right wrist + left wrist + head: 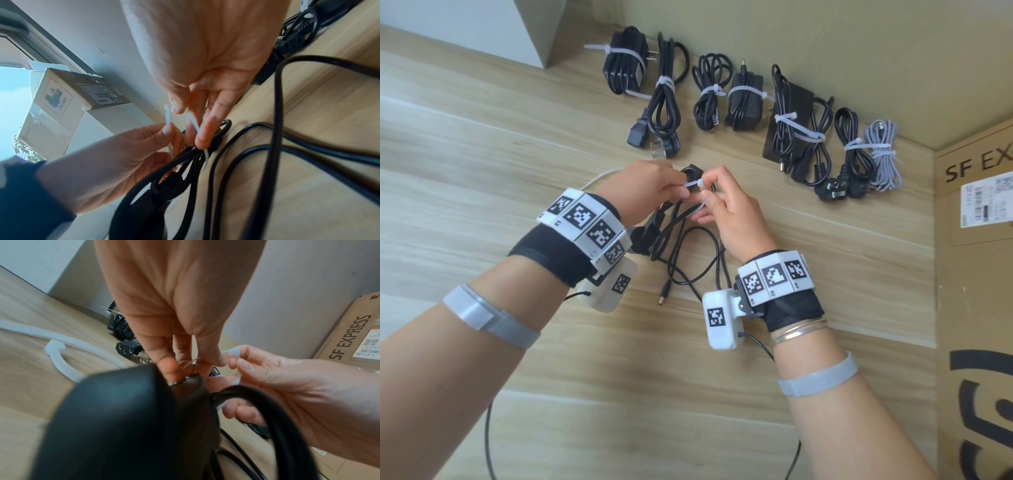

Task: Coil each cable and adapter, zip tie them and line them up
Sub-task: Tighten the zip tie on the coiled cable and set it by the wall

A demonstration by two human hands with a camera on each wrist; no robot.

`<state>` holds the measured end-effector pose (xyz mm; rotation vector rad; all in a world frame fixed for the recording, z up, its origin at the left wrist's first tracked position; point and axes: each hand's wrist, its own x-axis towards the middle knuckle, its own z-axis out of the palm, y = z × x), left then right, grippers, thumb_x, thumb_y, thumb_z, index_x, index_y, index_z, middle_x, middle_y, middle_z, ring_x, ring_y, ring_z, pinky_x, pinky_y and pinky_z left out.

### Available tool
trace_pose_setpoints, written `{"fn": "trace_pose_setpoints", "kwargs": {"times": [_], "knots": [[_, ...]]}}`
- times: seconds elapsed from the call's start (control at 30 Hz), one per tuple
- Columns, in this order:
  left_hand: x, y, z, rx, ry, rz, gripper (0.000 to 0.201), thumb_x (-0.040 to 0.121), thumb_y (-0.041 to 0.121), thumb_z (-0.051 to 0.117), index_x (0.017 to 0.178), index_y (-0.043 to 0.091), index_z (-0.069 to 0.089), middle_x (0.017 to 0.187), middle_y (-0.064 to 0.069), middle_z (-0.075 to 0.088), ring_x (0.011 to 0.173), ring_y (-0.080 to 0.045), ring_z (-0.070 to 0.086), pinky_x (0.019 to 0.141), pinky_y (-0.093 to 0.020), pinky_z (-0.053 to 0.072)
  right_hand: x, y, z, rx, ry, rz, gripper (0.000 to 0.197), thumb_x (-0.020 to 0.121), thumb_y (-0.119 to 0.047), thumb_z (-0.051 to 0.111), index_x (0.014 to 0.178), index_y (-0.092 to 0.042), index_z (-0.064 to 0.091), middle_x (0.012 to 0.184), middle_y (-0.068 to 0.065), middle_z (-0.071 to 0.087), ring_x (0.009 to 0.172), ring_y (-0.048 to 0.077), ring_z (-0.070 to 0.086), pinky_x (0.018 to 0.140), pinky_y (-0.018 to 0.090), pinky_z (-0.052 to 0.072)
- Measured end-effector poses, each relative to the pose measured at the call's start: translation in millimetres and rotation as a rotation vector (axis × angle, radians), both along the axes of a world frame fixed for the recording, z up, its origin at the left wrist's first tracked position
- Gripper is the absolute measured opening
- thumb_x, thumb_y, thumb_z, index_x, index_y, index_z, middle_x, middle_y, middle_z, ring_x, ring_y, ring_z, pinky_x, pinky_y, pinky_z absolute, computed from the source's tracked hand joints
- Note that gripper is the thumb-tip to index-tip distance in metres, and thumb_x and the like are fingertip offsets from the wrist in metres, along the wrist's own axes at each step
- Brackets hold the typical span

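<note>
Above the wooden table (482, 144), both hands work a white zip tie (697, 184) looped round a black cable bundle (671, 219). My left hand (678, 192) pinches the tie near its head (166, 107), and its other fingers curl on the bundle. The black adapter (123, 418) hangs just under that hand. My right hand (710, 195) pinches the tie's other strip (193, 121). Part of the cable (688, 260) still lies loose on the table, its barrel plug (663, 296) near my wrists.
Several tied cable and adapter bundles (743, 99) lie in a row along the back wall. A cardboard box (976, 274) stands at the right. Spare zip ties (55, 348) lie left of my left hand. A white block (534, 27) sits at the back left.
</note>
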<state>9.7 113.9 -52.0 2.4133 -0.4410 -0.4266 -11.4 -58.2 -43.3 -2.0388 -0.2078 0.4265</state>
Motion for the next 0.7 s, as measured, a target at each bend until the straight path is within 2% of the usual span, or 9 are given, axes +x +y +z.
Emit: {"fn": "trace_pose_setpoints", "kwargs": {"times": [0.07, 0.17, 0.2, 0.3, 0.43, 0.53, 0.6, 0.63, 0.7], "knots": [[-0.5, -0.5, 1.0, 0.0, -0.009, -0.006, 0.028, 0.094, 0.022, 0.047, 0.084, -0.001, 0.06, 0.081, -0.01, 0.046, 0.06, 0.0, 0.035, 0.057, -0.012, 0.028, 0.6, 0.3, 0.1, -0.005, 0.004, -0.005, 0.01, 0.097, -0.012, 0.041, 0.093, -0.021, 0.044, 0.08, -0.011, 0.063, 0.075, 0.015, 0.068, 0.075, 0.029, 0.057], [-1.5, -1.5, 3.9, -0.001, 0.0, -0.005, 0.027, 0.094, 0.02, 0.048, 0.084, -0.002, 0.059, 0.08, -0.011, 0.045, 0.059, -0.004, 0.035, 0.057, -0.028, 0.024, 1.2, 1.0, 0.4, -0.011, -0.007, -0.002, 0.011, 0.097, -0.011, 0.041, 0.093, -0.021, 0.044, 0.08, -0.011, 0.063, 0.075, 0.015, 0.068, 0.076, 0.029, 0.057], [-1.7, -2.1, 4.3, 0.001, 0.006, -0.002, 0.026, 0.095, 0.02, 0.048, 0.084, -0.002, 0.059, 0.079, -0.01, 0.045, 0.059, -0.009, 0.037, 0.06, -0.027, 0.024, 1.0, 1.2, 0.7, -0.014, -0.01, 0.002, 0.01, 0.097, -0.011, 0.041, 0.093, -0.02, 0.045, 0.08, -0.011, 0.063, 0.075, 0.014, 0.068, 0.075, 0.028, 0.057], [-2.7, -2.2, 3.8, -0.015, 0.013, 0.008, 0.026, 0.095, 0.02, 0.048, 0.086, -0.001, 0.059, 0.081, -0.01, 0.046, 0.069, -0.02, 0.043, 0.066, -0.03, 0.035, 0.8, 0.6, 0.5, -0.019, -0.004, 0.004, 0.01, 0.097, -0.011, 0.042, 0.092, -0.02, 0.045, 0.077, -0.013, 0.062, 0.075, 0.014, 0.068, 0.075, 0.026, 0.057], [-5.4, 0.1, 0.4, -0.123, -0.016, 0.071, 0.011, 0.09, 0.019, 0.057, 0.091, 0.008, 0.058, 0.083, -0.002, 0.052, 0.06, -0.01, 0.047, 0.059, -0.025, 0.039, 2.8, 1.0, -0.6, -0.057, 0.007, 0.012, 0.011, 0.095, -0.011, 0.046, 0.088, -0.018, 0.047, 0.077, -0.01, 0.065, 0.075, 0.015, 0.068, 0.073, 0.021, 0.056], [-5.7, 3.5, -2.6, -0.184, -0.012, 0.104, 0.011, 0.086, 0.017, 0.063, 0.08, 0.014, 0.054, 0.073, 0.005, 0.051, 0.057, -0.017, 0.055, 0.059, -0.027, 0.044, 4.0, 1.6, 0.0, -0.062, 0.024, 0.014, 0.012, 0.095, -0.011, 0.048, 0.086, -0.018, 0.049, 0.076, -0.012, 0.066, 0.073, 0.013, 0.068, 0.072, 0.02, 0.056], [-5.0, 5.1, -3.3, -0.226, -0.005, 0.131, 0.014, 0.083, 0.016, 0.066, 0.077, 0.016, 0.053, 0.067, 0.011, 0.051, 0.054, -0.014, 0.056, 0.058, -0.02, 0.044, 5.2, 2.4, 0.1, -0.061, 0.041, -0.006, 0.015, 0.094, -0.011, 0.05, 0.081, -0.019, 0.049, 0.072, -0.012, 0.066, 0.072, 0.012, 0.068, 0.072, 0.02, 0.056], [-5.1, 4.7, -2.8, -0.242, -0.006, 0.138, 0.015, 0.081, 0.015, 0.068, 0.078, 0.016, 0.054, 0.065, 0.012, 0.051, 0.053, -0.012, 0.055, 0.058, -0.018, 0.043, 6.0, 3.3, -0.3, -0.071, 0.045, -0.009, 0.016, 0.093, -0.01, 0.052, 0.08, -0.019, 0.049, 0.072, -0.009, 0.068, 0.072, 0.013, 0.068, 0.073, 0.022, 0.056], [-5.0, 2.8, -1.8, -0.235, -0.011, 0.123, 0.015, 0.078, 0.014, 0.071, 0.081, 0.014, 0.056, 0.063, 0.013, 0.051, 0.055, -0.007, 0.052, 0.06, -0.024, 0.044, 7.4, 5.5, -1.3, -0.102, 0.043, 0.005, 0.01, 0.09, -0.009, 0.055, 0.081, -0.013, 0.053, 0.076, 0.002, 0.072, 0.072, 0.015, 0.068, 0.075, 0.029, 0.056]]}}
